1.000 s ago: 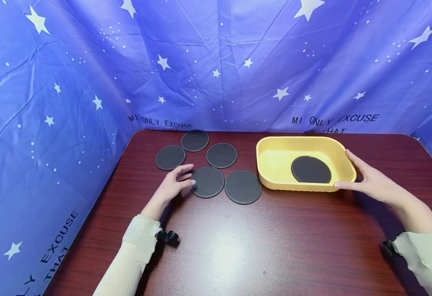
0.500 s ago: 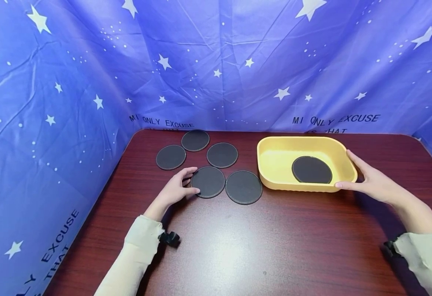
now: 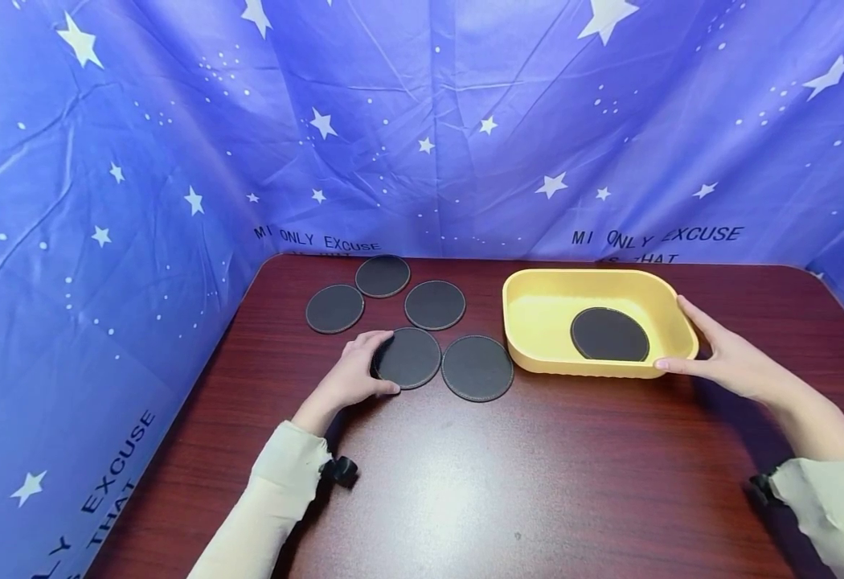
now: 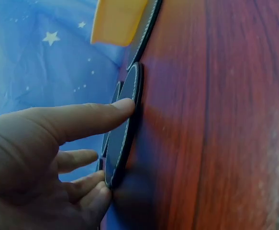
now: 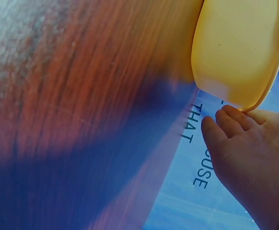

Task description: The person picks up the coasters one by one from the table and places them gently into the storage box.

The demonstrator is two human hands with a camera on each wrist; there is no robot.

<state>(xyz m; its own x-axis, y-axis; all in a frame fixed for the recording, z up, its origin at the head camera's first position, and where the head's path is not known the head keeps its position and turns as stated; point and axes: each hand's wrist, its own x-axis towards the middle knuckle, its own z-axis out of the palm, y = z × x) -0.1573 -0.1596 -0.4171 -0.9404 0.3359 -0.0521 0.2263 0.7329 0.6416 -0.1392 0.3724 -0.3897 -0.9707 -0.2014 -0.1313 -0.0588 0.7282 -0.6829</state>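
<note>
In the head view my left hand [image 3: 353, 374] is at the left edge of a round black coaster [image 3: 411, 359] with light edge stitching. The left wrist view shows the thumb [image 4: 125, 106] on this coaster's near edge and curled fingers [image 4: 98, 194] at its left edge, holding it by the rim. My right hand [image 3: 729, 358] grips the right end of a yellow rectangular bin [image 3: 538, 310], thumb on the near rim. In the right wrist view fingers [image 5: 228, 124] lie against the bin's outer wall. One black coaster [image 3: 609, 334] lies inside the bin.
Another coaster [image 3: 477, 367] lies right of the held one, close to the bin. Behind are several more: one at left [image 3: 335, 309], one at the back [image 3: 383, 276] and a third coaster [image 3: 435, 305]. A blue starry curtain [image 3: 422, 121] borders the dark red wooden table [image 3: 538, 482].
My left hand has moved slightly right and closed its thumb and fingers about the front-left coaster's edges. My right hand and the bin have stayed in place.
</note>
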